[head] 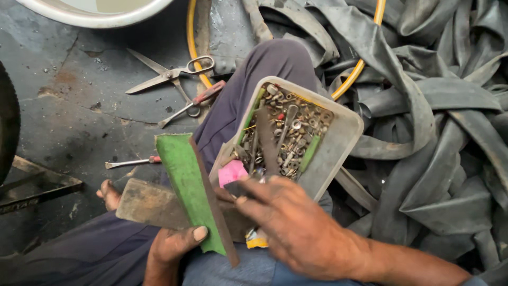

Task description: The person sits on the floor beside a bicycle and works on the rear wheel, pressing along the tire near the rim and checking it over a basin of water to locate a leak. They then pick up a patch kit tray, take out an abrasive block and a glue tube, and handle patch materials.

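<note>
Sitting on the floor (74,122) with a plastic tub (338,145) resting on the lap, so here's what's showing. The left hand (172,246) is gripping a green sheet (188,188), thumb pressing on its lower face and fingers tucked behind, so it's closed on that sheet; the sheet is standing tilted, with a dark brownish backing along its right edge. Right behind it a flat worn wooden block (148,204) is lying across the knee, touching the sheet, though I can't tell whether the left hand is holding it too. The right hand (296,228) is reaching over the near edge of the tub with fingers partly curled and spread, resting on something dark at the rim; can't tell if it's actually pinching anything. The tub is sitting tilted and it's crammed with small metal bits, washers and valve parts (288,132), plus a pink scrap (232,172) at its near left corner. Over on the floor to the left, a pair of scissors (169,74) is lying open-ish, pliers with red handles (193,103) are just beside them, and a small screwdriver (129,162) is lying nearer the knee. A yellow hose (191,47) is running behind, and a heap of grey rubber inner tubes (434,137) is filling the right side.
</note>
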Tool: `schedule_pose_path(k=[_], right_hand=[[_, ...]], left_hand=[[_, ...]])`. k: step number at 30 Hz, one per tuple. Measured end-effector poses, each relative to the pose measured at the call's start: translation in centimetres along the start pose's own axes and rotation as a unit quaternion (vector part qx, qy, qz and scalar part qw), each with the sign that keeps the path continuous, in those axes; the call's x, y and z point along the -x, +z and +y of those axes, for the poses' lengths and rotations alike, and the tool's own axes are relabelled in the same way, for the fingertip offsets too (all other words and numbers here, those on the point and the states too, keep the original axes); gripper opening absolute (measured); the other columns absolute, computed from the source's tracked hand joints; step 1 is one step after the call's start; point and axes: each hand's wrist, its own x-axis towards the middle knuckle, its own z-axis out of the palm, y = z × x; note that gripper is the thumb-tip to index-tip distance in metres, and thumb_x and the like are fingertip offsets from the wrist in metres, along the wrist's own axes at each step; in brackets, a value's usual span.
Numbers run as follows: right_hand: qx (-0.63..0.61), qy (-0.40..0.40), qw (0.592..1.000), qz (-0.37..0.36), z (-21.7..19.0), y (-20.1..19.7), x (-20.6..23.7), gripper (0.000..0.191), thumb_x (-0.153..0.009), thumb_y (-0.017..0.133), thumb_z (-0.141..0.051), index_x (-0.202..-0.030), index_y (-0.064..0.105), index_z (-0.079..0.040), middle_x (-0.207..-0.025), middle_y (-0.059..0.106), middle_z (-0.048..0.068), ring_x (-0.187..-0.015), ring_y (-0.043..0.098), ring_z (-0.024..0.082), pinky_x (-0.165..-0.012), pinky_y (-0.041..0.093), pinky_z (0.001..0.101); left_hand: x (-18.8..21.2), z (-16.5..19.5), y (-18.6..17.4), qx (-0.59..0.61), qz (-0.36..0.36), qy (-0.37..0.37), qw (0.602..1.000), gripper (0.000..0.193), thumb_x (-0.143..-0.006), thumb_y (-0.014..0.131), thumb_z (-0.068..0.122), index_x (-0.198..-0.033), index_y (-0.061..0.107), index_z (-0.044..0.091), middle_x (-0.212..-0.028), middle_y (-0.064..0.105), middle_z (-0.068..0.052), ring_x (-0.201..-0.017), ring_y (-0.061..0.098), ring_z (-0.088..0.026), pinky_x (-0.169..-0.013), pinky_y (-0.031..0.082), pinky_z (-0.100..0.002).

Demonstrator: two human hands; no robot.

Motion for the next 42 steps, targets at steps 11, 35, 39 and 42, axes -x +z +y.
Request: schedule_pose_path(k=[11,35,39,42], right_hand=[[0.037,0.039,0.998,0.045,2.3,-3.4,1.5,0.055,-0.083,0.072,-0.011,-0.135,0.057,-0.008,-0.145,0.054,0.021,-0.132,0.056,0.039,-0.106,0.048,0.0493],[0.109,0.143,0.979,0.097,3.4,-12.1,-0.6,0.021,-0.099,0.059,-0.007,-0.119,0.067,-0.006,-0.129,0.069,0.010,-0.105,0.070,0.026,-0.087,0.055,0.0340],[0.159,0.118,0.980,0.033,2.8,-11.7,-1.6,0.022,-0.096,0.064,-0.013,-0.116,0.068,-0.005,-0.124,0.068,0.010,-0.109,0.069,0.027,-0.090,0.055,0.0356],[0.193,0.118,0.972,-0.058,3.2,-10.6,-1.9,0.024,-0.087,0.068,-0.015,-0.109,0.071,-0.004,-0.113,0.068,0.010,-0.103,0.068,0.030,-0.085,0.054,0.0397]], left_hand=[[-0.8,1.4,1.3,-0.040,-0.019,-0.005,0.999,0.070,-0.084,0.075,0.035,-0.136,0.057,-0.008,-0.129,0.067,-0.022,-0.120,0.065,-0.032,-0.103,0.052,-0.045],[-2.0,4.0,3.4,-0.007,-0.028,0.001,1.000,0.080,-0.081,0.075,0.044,-0.139,0.054,-0.007,-0.133,0.064,-0.022,-0.121,0.063,-0.032,-0.104,0.052,-0.045],[-2.1,3.9,3.3,-0.024,-0.030,0.017,0.999,0.078,-0.083,0.074,0.045,-0.139,0.055,-0.007,-0.133,0.064,-0.022,-0.122,0.063,-0.031,-0.104,0.052,-0.045],[-2.1,3.7,3.3,-0.021,-0.033,0.027,0.999,0.078,-0.084,0.074,0.045,-0.139,0.055,-0.007,-0.134,0.064,-0.022,-0.125,0.062,-0.031,-0.107,0.051,-0.044]])
